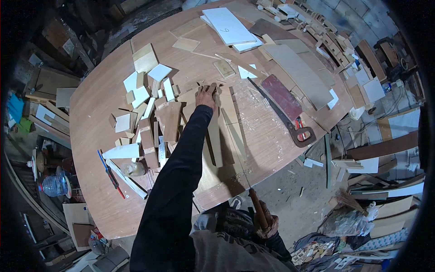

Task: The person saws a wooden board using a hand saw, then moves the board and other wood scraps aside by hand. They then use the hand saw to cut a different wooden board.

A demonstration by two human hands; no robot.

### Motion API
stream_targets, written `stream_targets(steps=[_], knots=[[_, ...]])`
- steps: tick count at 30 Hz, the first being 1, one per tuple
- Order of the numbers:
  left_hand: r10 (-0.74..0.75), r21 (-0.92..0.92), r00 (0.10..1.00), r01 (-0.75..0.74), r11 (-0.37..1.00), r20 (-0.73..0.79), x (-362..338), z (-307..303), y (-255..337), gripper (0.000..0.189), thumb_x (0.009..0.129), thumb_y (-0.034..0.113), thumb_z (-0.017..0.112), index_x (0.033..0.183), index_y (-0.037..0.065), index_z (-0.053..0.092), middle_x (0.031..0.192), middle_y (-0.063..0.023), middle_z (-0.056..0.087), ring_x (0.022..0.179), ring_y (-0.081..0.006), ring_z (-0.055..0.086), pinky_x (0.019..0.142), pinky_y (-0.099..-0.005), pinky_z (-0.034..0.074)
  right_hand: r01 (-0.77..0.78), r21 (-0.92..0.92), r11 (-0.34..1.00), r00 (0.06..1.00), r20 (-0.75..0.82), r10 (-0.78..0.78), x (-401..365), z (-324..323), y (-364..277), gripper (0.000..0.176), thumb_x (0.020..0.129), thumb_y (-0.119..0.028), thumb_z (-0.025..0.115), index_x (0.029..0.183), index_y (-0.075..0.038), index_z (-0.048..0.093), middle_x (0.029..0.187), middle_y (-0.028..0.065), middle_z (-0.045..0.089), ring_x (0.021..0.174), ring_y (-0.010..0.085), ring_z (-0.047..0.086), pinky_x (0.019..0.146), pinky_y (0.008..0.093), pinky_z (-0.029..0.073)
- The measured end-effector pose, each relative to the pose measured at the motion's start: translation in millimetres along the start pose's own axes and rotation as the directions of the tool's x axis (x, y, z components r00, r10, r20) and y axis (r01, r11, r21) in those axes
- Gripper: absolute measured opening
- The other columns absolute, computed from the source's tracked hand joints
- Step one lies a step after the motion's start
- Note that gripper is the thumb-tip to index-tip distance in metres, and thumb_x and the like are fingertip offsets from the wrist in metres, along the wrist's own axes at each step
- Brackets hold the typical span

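Observation:
My left hand (207, 95) reaches across the table with bent fingers over the far end of a long, tapering wooden strip (216, 145). This strip lies on a pale wooden board (230, 111), with a dark gap along its left side. Down by the table's front edge, my right hand (268, 225) is closed round the brown wooden handle (257, 204) of a tool. A thin line runs from the handle's far end toward the board. My left sleeve hides part of the board.
Wood offcuts (171, 120) crowd the left of the table (97, 122). A handsaw (283, 115) with a dark handle lies at right, beside a reddish-brown block (282, 96). White panels (229, 28) lie at the back. A red-and-blue tool (111, 174) rests near the left edge.

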State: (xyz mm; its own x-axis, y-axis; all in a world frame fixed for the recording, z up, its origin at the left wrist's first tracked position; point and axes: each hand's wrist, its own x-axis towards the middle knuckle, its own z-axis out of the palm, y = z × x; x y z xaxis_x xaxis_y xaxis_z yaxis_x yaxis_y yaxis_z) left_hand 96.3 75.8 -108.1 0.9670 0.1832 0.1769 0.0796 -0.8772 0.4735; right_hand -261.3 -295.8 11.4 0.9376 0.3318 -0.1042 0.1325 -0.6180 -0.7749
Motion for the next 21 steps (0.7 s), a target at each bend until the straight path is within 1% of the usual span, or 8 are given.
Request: stream_targets(steps=[1, 2, 3, 4, 9, 16, 18, 21], knots=[[0.023, 0.004, 0.998, -0.022, 1.0, -0.059, -2, 3, 0, 0.045, 0.083, 0.02, 0.061, 0.127, 0.016, 0.054, 0.111, -0.0158, 0.06, 0.11, -0.0375, 0.051, 0.095, -0.053, 0.039, -0.006, 0.001, 1.0, 1.0, -0.003, 0.006, -1, 4, 4, 0.065, 0.074, -0.022, 0.07, 0.134, -0.008, 0.051, 0.076, 0.0079, 0.066, 0.061, 0.025, 0.066, 0.056, 0.0354, 0.05], [0.045, 0.008, 0.992, -0.044, 0.999, -0.116, -4, 6, 0, 0.043, 0.084, 0.02, 0.06, 0.126, 0.016, 0.054, 0.108, -0.0159, 0.06, 0.107, -0.0374, 0.052, 0.091, -0.0525, 0.041, 0.032, -0.1, 0.994, 0.999, -0.031, -0.035, -3, 10, 12, 0.067, 0.074, -0.024, 0.07, 0.136, -0.008, 0.049, 0.075, 0.008, 0.066, 0.062, 0.0253, 0.066, 0.056, 0.0351, 0.05], [0.047, 0.006, 0.993, -0.046, 0.999, -0.109, -4, 5, 3, 0.043, 0.084, 0.02, 0.06, 0.126, 0.016, 0.054, 0.108, -0.0159, 0.06, 0.107, -0.0374, 0.052, 0.091, -0.0525, 0.041, 0.066, -0.201, 0.977, 0.996, -0.053, -0.078, -4, 13, 14, 0.07, 0.074, -0.027, 0.07, 0.137, -0.009, 0.048, 0.075, 0.0081, 0.066, 0.062, 0.0256, 0.066, 0.057, 0.0348, 0.05], [0.028, -0.024, 0.994, -0.031, 0.999, -0.102, -5, 3, 4, 0.041, 0.085, 0.021, 0.059, 0.125, 0.016, 0.055, 0.108, -0.0159, 0.06, 0.108, -0.0374, 0.052, 0.091, -0.0518, 0.041, 0.06, -0.198, 0.978, 0.996, -0.052, -0.072, -6, 15, 14, 0.07, 0.074, -0.027, 0.07, 0.137, -0.009, 0.048, 0.075, 0.0081, 0.066, 0.062, 0.0256, 0.066, 0.057, 0.0348, 0.05], [-0.027, -0.06, 0.998, 0.023, 0.998, -0.065, 1, 5, 2, 0.038, 0.085, 0.026, 0.059, 0.123, 0.016, 0.057, 0.108, -0.0157, 0.06, 0.107, -0.0367, 0.052, 0.091, -0.051, 0.041, -0.011, -0.012, 1.0, 0.999, -0.048, 0.01, -5, 18, 8, 0.07, 0.074, -0.026, 0.069, 0.139, -0.009, 0.047, 0.075, 0.0084, 0.066, 0.062, 0.0267, 0.066, 0.057, 0.0351, 0.051], [-0.02, 0.026, 0.999, 0.021, 0.999, -0.044, 6, 9, -1, 0.035, 0.085, 0.032, 0.06, 0.116, 0.014, 0.06, 0.103, -0.0148, 0.06, 0.103, -0.0356, 0.054, 0.09, -0.0475, 0.044, -0.097, 0.197, 0.976, 0.994, -0.035, 0.105, 1, 8, -8, 0.071, 0.074, -0.025, 0.068, 0.14, -0.01, 0.045, 0.075, 0.0088, 0.067, 0.061, 0.0281, 0.066, 0.057, 0.0354, 0.051], [-0.004, 0.043, 0.997, 0.008, 0.999, -0.08, 7, 8, -1, 0.035, 0.085, 0.032, 0.061, 0.115, 0.014, 0.06, 0.102, -0.0145, 0.06, 0.102, -0.0353, 0.054, 0.089, -0.0464, 0.044, -0.067, 0.052, 0.996, 0.995, -0.067, 0.071, 6, 6, -18, 0.045, 0.084, -0.003, 0.064, 0.127, 0.001, 0.054, 0.089, 0.0163, 0.07, 0.064, 0.0303, 0.069, 0.054, 0.0357, 0.052], [-0.011, -0.005, 1.0, 0.01, 1.0, -0.028, 8, 8, -3, 0.036, 0.084, 0.031, 0.063, 0.116, 0.013, 0.06, 0.1, -0.0143, 0.06, 0.099, -0.0345, 0.054, 0.089, -0.0445, 0.045, -0.08, 0.001, 0.997, 0.996, -0.04, 0.079, 1, 9, -11, 0.045, 0.084, -0.003, 0.064, 0.128, 0.0, 0.054, 0.09, 0.016, 0.07, 0.067, 0.0309, 0.069, 0.056, 0.0367, 0.053]])
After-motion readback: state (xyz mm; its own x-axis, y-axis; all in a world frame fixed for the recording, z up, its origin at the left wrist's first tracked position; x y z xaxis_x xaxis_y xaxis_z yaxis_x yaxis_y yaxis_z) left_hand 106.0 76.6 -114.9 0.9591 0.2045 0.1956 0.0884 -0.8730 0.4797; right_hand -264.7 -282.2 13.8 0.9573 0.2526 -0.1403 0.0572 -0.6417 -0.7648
